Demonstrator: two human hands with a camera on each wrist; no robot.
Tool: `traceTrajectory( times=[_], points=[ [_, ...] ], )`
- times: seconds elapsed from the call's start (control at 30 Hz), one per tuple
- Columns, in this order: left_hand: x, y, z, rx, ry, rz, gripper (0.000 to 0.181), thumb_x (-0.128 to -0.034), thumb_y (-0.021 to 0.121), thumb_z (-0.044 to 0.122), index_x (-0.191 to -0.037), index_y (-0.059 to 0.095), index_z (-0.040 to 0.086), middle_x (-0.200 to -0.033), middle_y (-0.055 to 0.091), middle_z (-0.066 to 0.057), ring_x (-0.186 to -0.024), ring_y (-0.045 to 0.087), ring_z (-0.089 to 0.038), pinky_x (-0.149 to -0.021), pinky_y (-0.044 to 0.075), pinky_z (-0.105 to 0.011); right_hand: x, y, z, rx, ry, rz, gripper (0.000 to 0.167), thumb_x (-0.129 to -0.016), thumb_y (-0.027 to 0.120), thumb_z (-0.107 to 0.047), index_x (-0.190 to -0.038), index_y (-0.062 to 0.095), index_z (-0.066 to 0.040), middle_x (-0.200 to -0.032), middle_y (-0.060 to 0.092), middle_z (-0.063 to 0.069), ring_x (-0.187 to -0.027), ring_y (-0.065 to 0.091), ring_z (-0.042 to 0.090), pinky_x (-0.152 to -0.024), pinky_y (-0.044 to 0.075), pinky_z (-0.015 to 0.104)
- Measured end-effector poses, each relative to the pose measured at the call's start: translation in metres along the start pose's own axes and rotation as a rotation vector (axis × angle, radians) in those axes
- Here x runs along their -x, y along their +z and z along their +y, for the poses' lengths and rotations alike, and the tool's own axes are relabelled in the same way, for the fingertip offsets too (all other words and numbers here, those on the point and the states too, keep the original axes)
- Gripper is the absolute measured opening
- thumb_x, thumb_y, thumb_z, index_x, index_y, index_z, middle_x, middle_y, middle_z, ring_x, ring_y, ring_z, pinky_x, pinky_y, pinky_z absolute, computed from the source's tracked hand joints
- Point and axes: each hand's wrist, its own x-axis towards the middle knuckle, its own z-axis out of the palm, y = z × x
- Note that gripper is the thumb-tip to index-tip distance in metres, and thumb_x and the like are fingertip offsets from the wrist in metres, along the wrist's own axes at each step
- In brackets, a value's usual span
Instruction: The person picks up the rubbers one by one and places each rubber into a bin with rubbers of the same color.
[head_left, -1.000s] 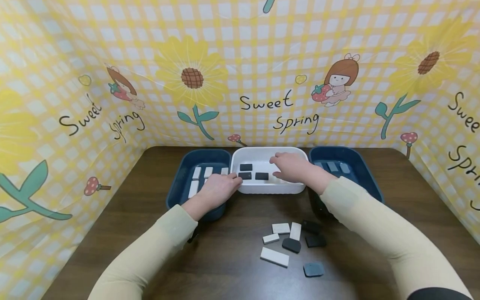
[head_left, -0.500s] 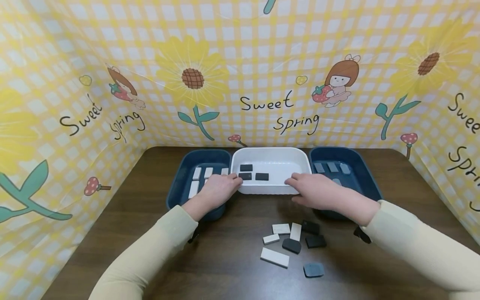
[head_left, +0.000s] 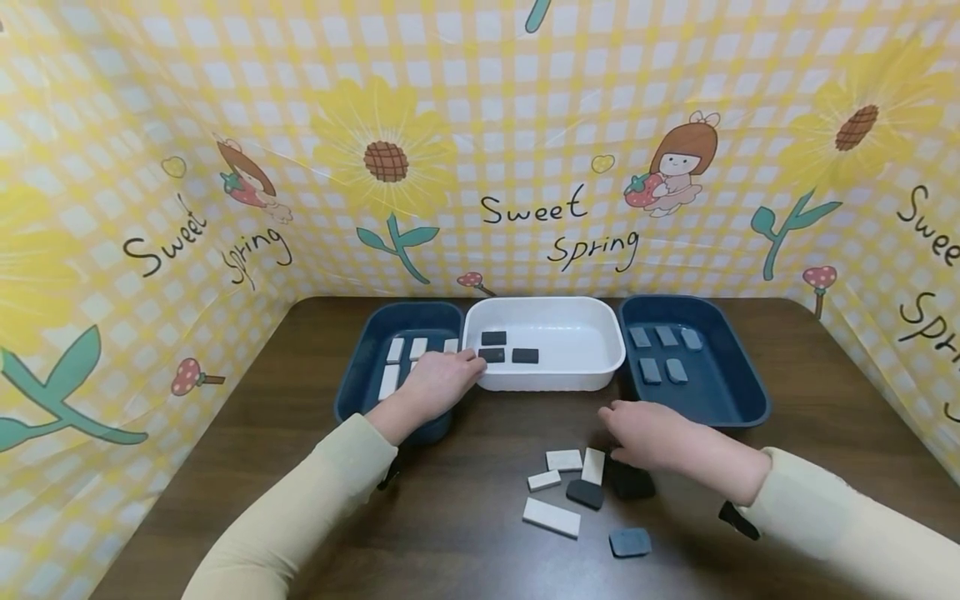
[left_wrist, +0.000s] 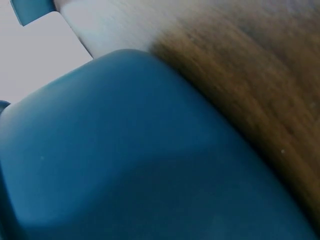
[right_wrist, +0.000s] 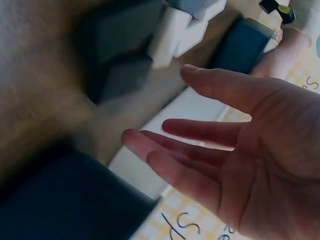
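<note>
My left hand [head_left: 435, 385] lies over the right side of the left blue tray [head_left: 352, 367], its fingertips at the left rim of the white tray [head_left: 546, 380]. In the right wrist view my right hand [right_wrist: 225, 145] has its fingers spread with nothing between them. The head view places this right hand [head_left: 652, 435] above the table, beside a white block [head_left: 592, 467] and over the black blocks [head_left: 632, 482], partly hiding them. The left wrist view holds mostly the blue tray's wall [left_wrist: 135, 130]; the left fingers are outside it.
The right blue tray [head_left: 720, 392] holds several grey-blue blocks [head_left: 650, 371]. Three black blocks [head_left: 525, 356] lie in the white tray, several white ones [head_left: 388, 382] in the left tray. Nearer on the table are a long white block [head_left: 551, 517] and a grey-blue block [head_left: 630, 542].
My right hand has come out of the white tray, back past its front edge, and down toward the loose blocks. My left hand has stayed nearly still.
</note>
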Motion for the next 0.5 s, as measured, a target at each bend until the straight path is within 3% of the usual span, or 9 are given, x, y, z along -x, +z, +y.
traceTrajectory(
  times=[0.2, 0.5],
  points=[
    [0.0, 0.004, -0.001, -0.006, -0.002, 0.006, 0.012, -0.0977, 0.06, 0.021, -0.103, 0.07, 0.016, -0.085, 0.064, 0.001, -0.066, 0.056, -0.011, -0.064, 0.049, -0.023, -0.002, 0.016, 0.001, 0.008, 0.025, -0.038, 0.025, -0.08, 0.079, -0.012, -0.098, 0.066, 0.001, -0.082, 0.062, 0.01, -0.069, 0.06, 0.021, -0.066, 0.055, 0.037],
    [0.0, 0.002, -0.001, 0.003, -0.004, -0.001, 0.013, -0.0981, 0.06, 0.022, -0.105, 0.07, 0.016, -0.087, 0.065, 0.001, -0.067, 0.056, -0.011, -0.065, 0.049, -0.023, -0.007, 0.028, 0.004, 0.082, -0.011, -0.011, 0.016, -0.079, 0.078, -0.006, -0.088, 0.067, -0.001, -0.078, 0.06, 0.009, -0.068, 0.06, 0.021, -0.063, 0.053, 0.036]
  ],
)
